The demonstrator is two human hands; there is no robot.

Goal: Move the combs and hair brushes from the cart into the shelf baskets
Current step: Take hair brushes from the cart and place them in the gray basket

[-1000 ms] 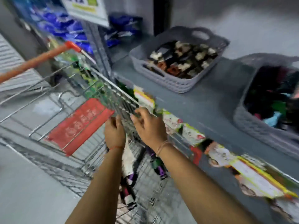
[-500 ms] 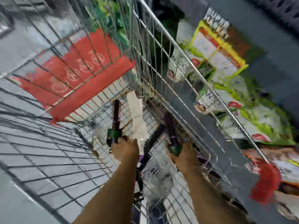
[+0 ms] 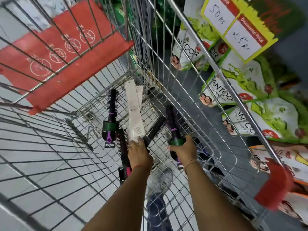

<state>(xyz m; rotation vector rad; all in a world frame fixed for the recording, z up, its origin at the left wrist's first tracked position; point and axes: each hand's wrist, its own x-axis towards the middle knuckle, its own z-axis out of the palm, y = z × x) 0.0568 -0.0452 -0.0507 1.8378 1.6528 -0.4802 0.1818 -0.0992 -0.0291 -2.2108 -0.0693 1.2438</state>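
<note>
I look down into the wire cart [image 3: 206, 117]. My right hand [image 3: 183, 148] is shut on the handle of a round purple-bristled brush with a green label [image 3: 171, 120], tilted up near the cart's right wall. My left hand [image 3: 139, 155] is curled over the lower ends of a white comb packet [image 3: 134, 110] and a black flat brush [image 3: 155, 129]; which one it grips I cannot tell. A black round brush with a purple handle [image 3: 112, 107] lies apart to the left. A dark round brush with a pink handle [image 3: 123, 145] lies under my left wrist. No shelf basket is in view.
The cart's red child-seat flap [image 3: 70, 57] hangs at the upper left. Beyond the right wall, a shelf holds green and white hand-wash pouches [image 3: 243, 97] and a yellow price tag [image 3: 233, 25]. A red corner bumper [image 3: 275, 185] sits at the lower right. Grey floor tiles show through the wire.
My view dropped from the shelf baskets into the cart. Both hands went down from the rim; the right hand took the purple brush and the left moved off the black round brush.
</note>
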